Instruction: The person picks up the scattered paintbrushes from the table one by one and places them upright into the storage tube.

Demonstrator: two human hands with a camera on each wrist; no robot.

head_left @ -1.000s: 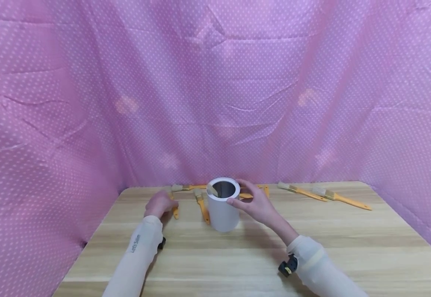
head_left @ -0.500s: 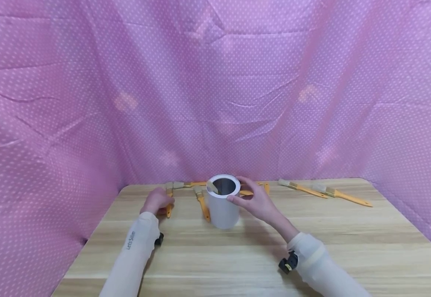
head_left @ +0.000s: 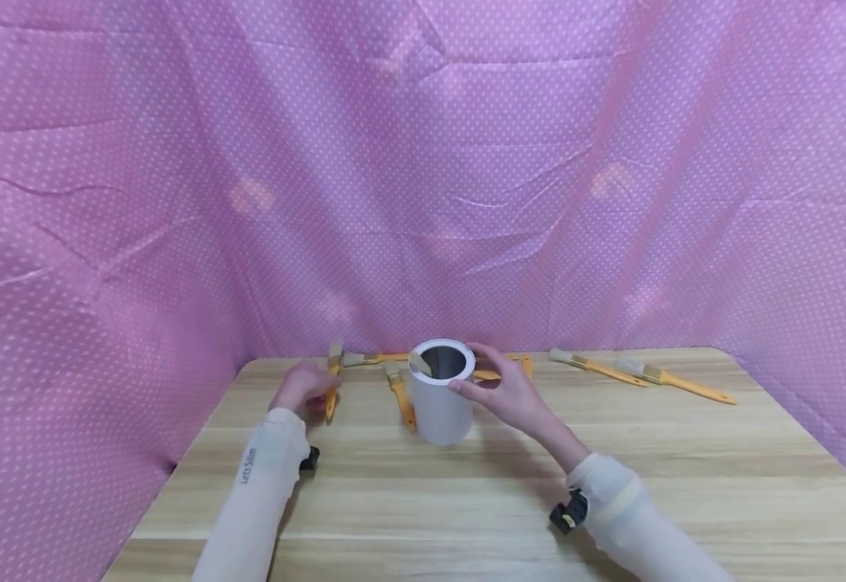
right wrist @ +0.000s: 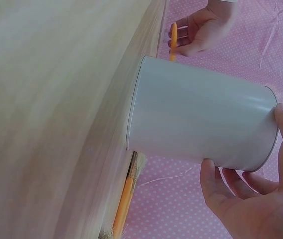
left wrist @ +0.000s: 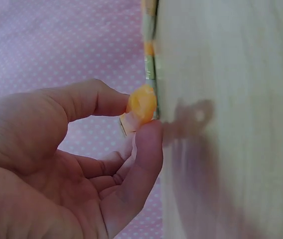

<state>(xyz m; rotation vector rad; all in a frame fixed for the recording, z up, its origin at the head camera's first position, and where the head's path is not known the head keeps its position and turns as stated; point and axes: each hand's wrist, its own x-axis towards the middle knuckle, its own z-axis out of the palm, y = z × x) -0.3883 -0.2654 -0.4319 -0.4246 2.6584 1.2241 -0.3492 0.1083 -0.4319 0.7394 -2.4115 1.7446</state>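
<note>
hands at white cylinder and orange brushes, wooden desk (head_left: pixel 467 493), pink dotted cloth (head_left: pixel 423 162) behind.

left hand (head_left: pixel 301 386) pinches the orange-handled brush (head_left: pixel 332 386) between thumb and fingers, its handle end off the desk. right hand (head_left: pixel 506 390) curls round the rim of the white cylinder (head_left: pixel 441 396), upright between the hands; one brush head (head_left: pixel 419 363) shows inside it. another brush (head_left: pixel 399 394) lies just left of the cylinder. two more brushes (head_left: pixel 641 376) lie well right of the right hand.

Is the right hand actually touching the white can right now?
Touching. The right wrist view shows the right hand with fingertips against the white can wall and rim.
</note>
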